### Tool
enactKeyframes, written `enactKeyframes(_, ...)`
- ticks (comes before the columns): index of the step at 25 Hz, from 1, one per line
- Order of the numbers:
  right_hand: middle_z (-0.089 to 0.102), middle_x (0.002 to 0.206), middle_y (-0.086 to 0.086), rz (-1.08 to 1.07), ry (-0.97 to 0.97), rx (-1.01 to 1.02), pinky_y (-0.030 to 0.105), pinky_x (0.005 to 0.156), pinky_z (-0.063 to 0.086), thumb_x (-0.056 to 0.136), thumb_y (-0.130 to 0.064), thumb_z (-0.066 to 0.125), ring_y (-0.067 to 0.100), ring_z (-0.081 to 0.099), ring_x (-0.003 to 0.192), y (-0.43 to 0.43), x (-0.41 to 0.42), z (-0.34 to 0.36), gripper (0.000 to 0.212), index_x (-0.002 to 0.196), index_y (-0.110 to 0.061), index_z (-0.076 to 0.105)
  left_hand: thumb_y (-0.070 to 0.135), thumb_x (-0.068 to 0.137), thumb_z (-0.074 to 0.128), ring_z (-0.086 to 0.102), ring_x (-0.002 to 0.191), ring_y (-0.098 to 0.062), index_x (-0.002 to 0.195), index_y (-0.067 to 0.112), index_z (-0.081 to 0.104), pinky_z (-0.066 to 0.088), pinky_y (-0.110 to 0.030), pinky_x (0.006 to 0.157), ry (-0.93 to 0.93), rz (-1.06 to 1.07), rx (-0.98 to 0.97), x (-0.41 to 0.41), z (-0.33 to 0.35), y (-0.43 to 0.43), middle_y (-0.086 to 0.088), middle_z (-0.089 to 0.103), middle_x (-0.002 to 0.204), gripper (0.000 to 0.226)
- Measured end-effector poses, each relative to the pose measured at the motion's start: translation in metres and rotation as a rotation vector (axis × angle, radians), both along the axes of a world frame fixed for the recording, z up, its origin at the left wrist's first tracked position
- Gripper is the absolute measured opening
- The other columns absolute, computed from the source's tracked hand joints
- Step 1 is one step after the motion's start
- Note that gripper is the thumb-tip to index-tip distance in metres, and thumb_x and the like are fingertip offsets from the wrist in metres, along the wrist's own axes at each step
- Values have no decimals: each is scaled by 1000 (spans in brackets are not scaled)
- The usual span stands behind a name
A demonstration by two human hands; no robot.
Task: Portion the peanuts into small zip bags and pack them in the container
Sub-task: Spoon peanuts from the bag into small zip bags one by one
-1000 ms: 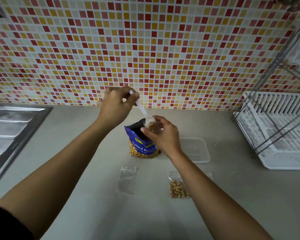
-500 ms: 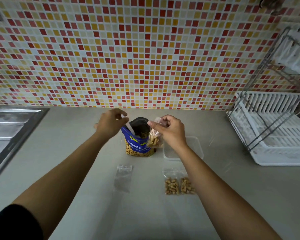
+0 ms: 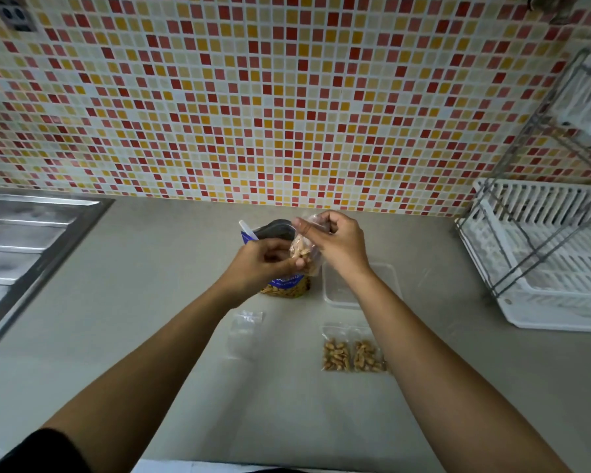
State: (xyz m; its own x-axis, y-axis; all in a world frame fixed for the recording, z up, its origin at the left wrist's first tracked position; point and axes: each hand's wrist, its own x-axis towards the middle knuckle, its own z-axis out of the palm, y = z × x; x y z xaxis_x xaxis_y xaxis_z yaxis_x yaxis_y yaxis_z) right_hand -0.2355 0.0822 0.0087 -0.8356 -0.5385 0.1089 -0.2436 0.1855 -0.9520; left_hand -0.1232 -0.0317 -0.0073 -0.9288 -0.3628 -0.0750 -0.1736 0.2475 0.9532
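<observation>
A small zip bag of peanuts (image 3: 302,251) hangs in the air over the blue peanut pouch (image 3: 285,288). My right hand (image 3: 338,245) pinches its top edge. My left hand (image 3: 260,264) pinches its lower part from the left. A white spoon (image 3: 247,229) stands in the open pouch, its handle sticking out to the left. The clear plastic container (image 3: 342,295) sits right of the pouch, partly behind my right wrist. Two filled zip bags (image 3: 352,353) lie side by side on the counter in front of the container. An empty zip bag (image 3: 244,331) lies left of them.
A steel sink drainboard (image 3: 24,240) borders the counter on the left. A white dish rack with a wire frame (image 3: 543,264) stands at the right. The mosaic tile wall (image 3: 287,97) rises right behind the pouch.
My left hand let go of the spoon, which now stands in the pouch, and came over to the filled bag. My right hand kept the bag, lowered from a second ago.
</observation>
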Motion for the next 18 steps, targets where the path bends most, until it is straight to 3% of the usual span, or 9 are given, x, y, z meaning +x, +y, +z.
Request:
enactKeyframes(3, 66, 96, -3, 150, -196, 16, 25, 77, 55, 79, -40, 69, 6, 64, 81, 12, -5, -6, 30, 98, -18, 61, 18, 83, 67, 67, 87, -19, 98, 3, 66, 55, -26, 73, 24, 105, 169, 3, -19, 10, -9, 69, 91, 21)
enactKeyframes(5, 68, 103, 1, 245, -317, 14, 27, 82, 56, 84, -27, 66, 11, 67, 89, 22, -9, -15, 16, 99, -23, 62, 11, 87, 61, 63, 80, -18, 97, -7, 62, 54, -19, 65, 5, 129, 262, 7, -30, 15, -13, 64, 86, 22)
enactKeyframes(7, 70, 101, 5, 266, -282, 83, 30, 83, 55, 85, -19, 65, 17, 67, 93, 32, -11, -29, 10, 93, -25, 65, 9, 89, 58, 61, 75, -16, 90, -5, 63, 53, -16, 64, -47, 110, 317, 13, -46, 19, -12, 62, 80, 15)
enactKeyframes(10, 71, 93, 2, 244, -125, 236, 23, 77, 51, 84, -20, 68, 9, 65, 81, 46, -9, -55, 15, 97, -16, 71, 14, 90, 57, 61, 70, -7, 86, 7, 66, 53, -16, 67, -178, 43, 333, 20, -73, 25, -5, 65, 79, 12)
enactKeyframes(15, 74, 96, 6, 210, 92, 473, 20, 81, 48, 80, -18, 72, 11, 65, 83, 63, 3, -109, 22, 100, -8, 72, 9, 87, 61, 57, 65, -9, 88, 8, 64, 51, -18, 63, -372, 78, 332, 33, -117, 49, -5, 60, 76, 4)
enactKeyframes(18, 73, 86, 7, 129, 110, 496, 23, 76, 52, 78, -14, 72, 10, 62, 73, 67, 12, -133, 15, 91, -8, 70, 9, 83, 66, 62, 69, -15, 109, 17, 57, 52, -23, 66, -377, 128, 168, 41, -137, 65, -8, 67, 81, 29)
